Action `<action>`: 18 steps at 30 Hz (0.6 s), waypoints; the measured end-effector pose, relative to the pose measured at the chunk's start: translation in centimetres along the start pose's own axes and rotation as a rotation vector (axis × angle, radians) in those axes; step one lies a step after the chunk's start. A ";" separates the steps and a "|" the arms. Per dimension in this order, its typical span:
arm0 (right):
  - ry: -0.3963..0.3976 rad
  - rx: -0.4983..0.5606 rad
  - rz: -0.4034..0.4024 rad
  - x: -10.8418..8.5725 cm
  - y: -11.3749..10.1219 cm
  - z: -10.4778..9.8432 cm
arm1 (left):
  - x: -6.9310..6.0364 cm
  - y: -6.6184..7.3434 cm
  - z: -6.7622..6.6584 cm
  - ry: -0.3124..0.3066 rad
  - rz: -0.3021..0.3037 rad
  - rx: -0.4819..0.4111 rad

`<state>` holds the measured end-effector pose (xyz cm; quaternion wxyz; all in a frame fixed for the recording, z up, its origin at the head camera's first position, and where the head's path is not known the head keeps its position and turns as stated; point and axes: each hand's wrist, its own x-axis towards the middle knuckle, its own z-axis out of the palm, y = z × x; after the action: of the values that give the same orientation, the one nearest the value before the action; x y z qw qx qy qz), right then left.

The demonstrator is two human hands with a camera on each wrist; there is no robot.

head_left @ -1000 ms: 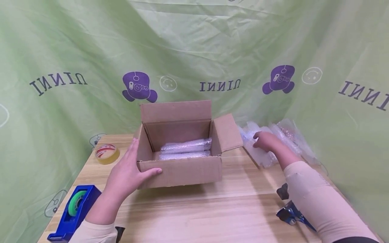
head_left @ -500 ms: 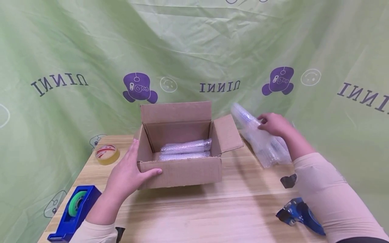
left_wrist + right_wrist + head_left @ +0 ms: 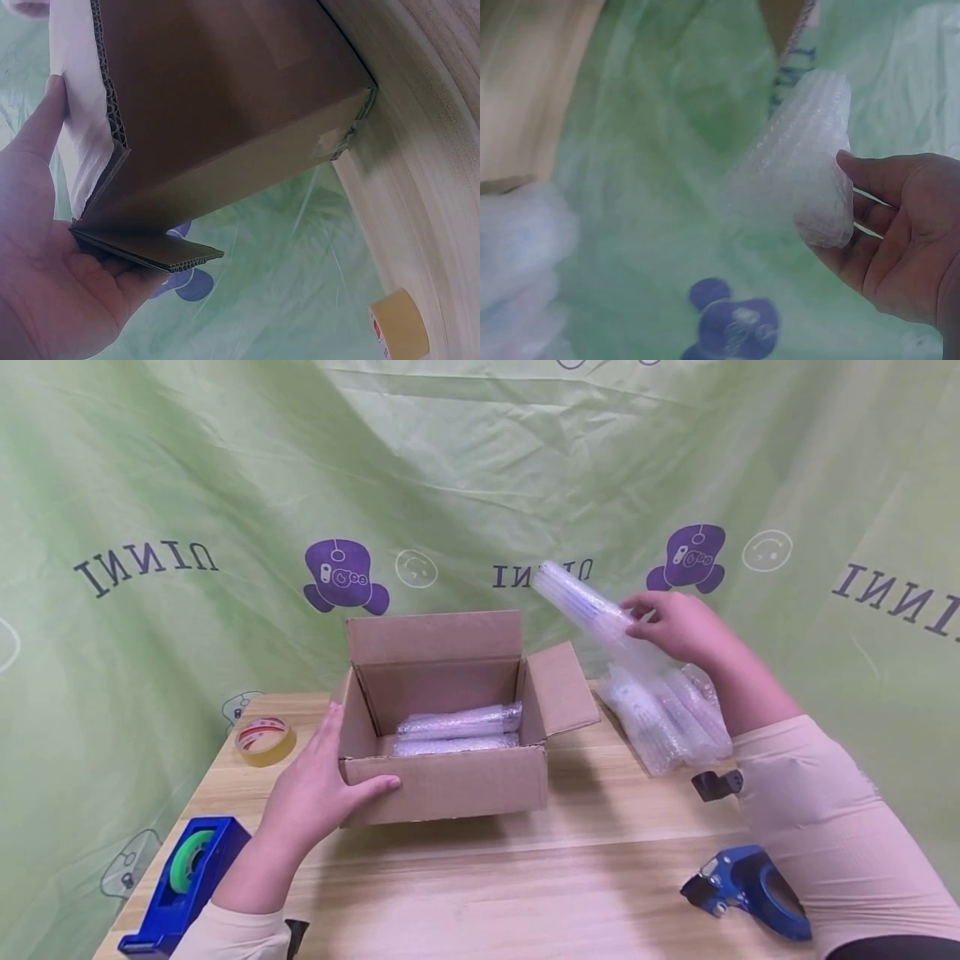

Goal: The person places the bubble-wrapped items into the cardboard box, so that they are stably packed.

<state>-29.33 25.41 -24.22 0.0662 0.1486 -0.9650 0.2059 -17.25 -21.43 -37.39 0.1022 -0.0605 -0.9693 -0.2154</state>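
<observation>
An open cardboard box (image 3: 450, 787) stands in the middle of the table, with two bubble-wrapped packages (image 3: 457, 720) lying inside. My left hand (image 3: 311, 785) grips the box's near left corner, thumb across the front flap; the left wrist view shows its fingers (image 3: 142, 283) curled around the folded side flap (image 3: 142, 247). To the right of the box, my right hand (image 3: 678, 622) pinches a long bubble-wrapped roll (image 3: 581, 597) and holds it tilted in the air. In the right wrist view, thumb and fingers close on the edge of this roll (image 3: 810, 165). What it wraps cannot be made out.
More bubble-wrapped packages (image 3: 663, 722) lie on the table (image 3: 465, 902) at the right. A roll of clear tape (image 3: 265, 742) and a blue tape dispenser (image 3: 183, 885) are on the left. A blue tape gun (image 3: 746, 889) lies by the right forearm. A green curtain (image 3: 450, 485) hangs behind.
My right hand has taken hold of one bubble-wrapped roll from the pile and lifted it up and leftward, toward the box. The left hand and box have stayed put.
</observation>
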 end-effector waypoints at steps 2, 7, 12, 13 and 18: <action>0.008 0.004 -0.019 -0.1 -1.2 -0.4 | 0.0 0.0 0.0 -0.002 0.001 -0.002; 0.025 0.001 -0.093 -0.5 -4.3 -1.0 | 0.1 0.0 -0.1 -0.011 -0.008 -0.002; 0.018 0.025 -0.203 -0.7 -6.9 -0.6 | 0.2 0.0 -0.2 -0.014 -0.019 0.004; 0.018 0.027 -0.227 -0.7 -7.4 -0.4 | 0.2 0.0 -0.2 -0.015 -0.019 0.005; -0.010 0.024 -0.330 -0.8 -9.6 1.3 | 0.2 0.0 -0.2 -0.007 -0.015 0.004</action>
<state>-25.70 16.72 -21.93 0.0926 0.3068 -0.9252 0.2033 -17.41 -21.48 -37.18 0.0972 -0.0539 -0.9706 -0.2137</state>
